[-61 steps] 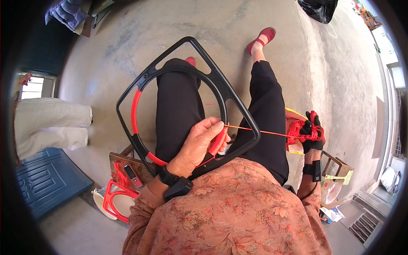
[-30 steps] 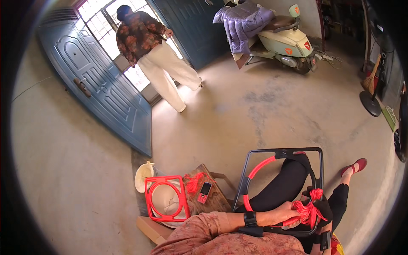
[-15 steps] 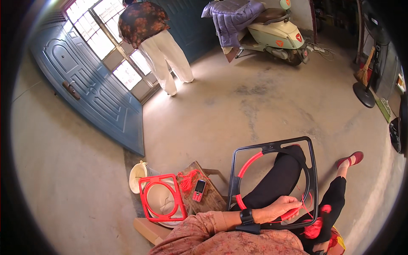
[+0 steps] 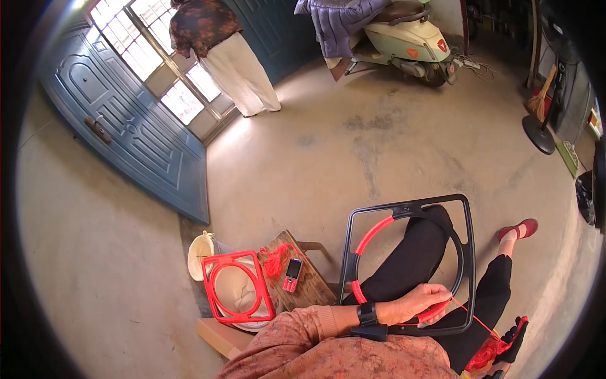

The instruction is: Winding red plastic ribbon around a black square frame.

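In the head view, the black frame (image 4: 468,271), square with a ring inside, lies tilted across the person's legs (image 4: 413,249), near the belly. The left hand (image 4: 421,303) is at the lower right of the ring, its thumb and fingertips pinched together on the red cord (image 4: 475,319) beside a wrapped stretch (image 4: 434,312). Two more stretches of the ring (upper left and lower left) are covered in red. From the pinch the cord slants down to the dark-gloved right hand (image 4: 519,338), which is well out to the right, beside a red bundle (image 4: 485,355); whether its fingers are closed on anything I cannot tell. To the left, a phone (image 4: 292,275) and a red tangle (image 4: 274,260) lie on a wooden stool (image 4: 312,281). Next to it a red frame (image 4: 264,287) leans over a pale bucket, near a box (image 4: 221,338). Farther off, another person (image 4: 211,41) stands by the window, between a blue door (image 4: 126,120) and a scooter (image 4: 410,47).
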Motion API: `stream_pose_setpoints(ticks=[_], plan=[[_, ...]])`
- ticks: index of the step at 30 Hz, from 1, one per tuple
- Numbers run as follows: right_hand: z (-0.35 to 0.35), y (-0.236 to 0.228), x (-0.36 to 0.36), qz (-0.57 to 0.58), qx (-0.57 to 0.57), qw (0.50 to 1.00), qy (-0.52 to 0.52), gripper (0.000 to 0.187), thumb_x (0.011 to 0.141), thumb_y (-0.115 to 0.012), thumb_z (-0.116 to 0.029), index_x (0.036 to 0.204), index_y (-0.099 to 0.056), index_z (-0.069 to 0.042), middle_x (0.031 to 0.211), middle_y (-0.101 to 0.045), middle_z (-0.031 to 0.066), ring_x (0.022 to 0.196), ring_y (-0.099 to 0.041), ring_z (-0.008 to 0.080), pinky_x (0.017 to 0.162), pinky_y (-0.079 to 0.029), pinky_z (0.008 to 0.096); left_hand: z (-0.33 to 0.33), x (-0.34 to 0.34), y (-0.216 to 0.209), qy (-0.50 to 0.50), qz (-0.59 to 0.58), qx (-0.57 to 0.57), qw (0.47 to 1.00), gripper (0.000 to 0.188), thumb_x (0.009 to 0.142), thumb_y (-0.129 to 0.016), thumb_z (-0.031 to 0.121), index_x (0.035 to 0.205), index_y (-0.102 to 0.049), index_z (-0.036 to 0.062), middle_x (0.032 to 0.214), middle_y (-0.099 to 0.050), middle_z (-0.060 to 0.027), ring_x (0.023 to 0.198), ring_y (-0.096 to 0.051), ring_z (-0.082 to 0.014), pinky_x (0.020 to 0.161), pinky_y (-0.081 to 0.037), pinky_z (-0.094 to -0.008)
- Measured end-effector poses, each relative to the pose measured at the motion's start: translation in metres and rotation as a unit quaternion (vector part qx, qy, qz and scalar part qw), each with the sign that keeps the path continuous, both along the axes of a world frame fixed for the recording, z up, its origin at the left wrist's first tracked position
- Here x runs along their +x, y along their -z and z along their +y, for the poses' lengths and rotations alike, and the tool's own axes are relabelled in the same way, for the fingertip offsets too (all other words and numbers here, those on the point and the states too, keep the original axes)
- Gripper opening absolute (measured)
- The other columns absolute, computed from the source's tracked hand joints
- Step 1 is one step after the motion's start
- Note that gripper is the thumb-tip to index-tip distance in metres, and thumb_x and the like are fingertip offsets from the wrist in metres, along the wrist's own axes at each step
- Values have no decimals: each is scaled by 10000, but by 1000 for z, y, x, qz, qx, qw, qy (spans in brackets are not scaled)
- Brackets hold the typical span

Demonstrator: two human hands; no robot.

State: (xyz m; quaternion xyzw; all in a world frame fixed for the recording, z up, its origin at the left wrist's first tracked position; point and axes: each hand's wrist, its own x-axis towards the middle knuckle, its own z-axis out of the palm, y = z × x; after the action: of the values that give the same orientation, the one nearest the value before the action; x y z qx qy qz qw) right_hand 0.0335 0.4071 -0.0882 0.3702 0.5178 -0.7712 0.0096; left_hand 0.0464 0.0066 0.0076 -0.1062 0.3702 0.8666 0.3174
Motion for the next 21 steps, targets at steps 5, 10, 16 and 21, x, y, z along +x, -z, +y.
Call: stream_pose_setpoints(ticks=[5,10,16,21], plan=[[-49,-25,-26,112,144,965,-189,189,853,-640,-161,1002,-599,-53,884,-580,17,844,-538,110,762,-447,263,0,-2,-2,7,-12,-16,1000,197,948,-536,216,838,-521,53,690,-600,-70,512,-546,-106,427,-424,-211],[-145,-23,-62,276,205,919,-192,234,864,-610,-70,1093,-568,-41,909,-589,20,829,-540,110,763,-449,258,6,-1,6,42,-23,-58,997,210,945,-550,238,845,-529,55,696,-610,-71,530,-572,-108,453,-454,-209],[-213,-40,-60,179,-5,936,-303,303,840,-625,-78,1129,-553,-21,937,-604,55,807,-565,139,739,-470,277,13,6,25,60,-66,8,996,214,926,-592,244,908,-564,32,725,-623,-73,549,-588,-119,475,-480,-224],[-240,-64,-57,172,-101,902,-384,317,828,-636,-104,1116,-549,-6,933,-606,78,784,-585,160,719,-488,294,10,6,25,47,-42,-28,998,222,915,-602,223,1006,-581,22,742,-629,-63,569,-590,-114,492,-486,-237]])
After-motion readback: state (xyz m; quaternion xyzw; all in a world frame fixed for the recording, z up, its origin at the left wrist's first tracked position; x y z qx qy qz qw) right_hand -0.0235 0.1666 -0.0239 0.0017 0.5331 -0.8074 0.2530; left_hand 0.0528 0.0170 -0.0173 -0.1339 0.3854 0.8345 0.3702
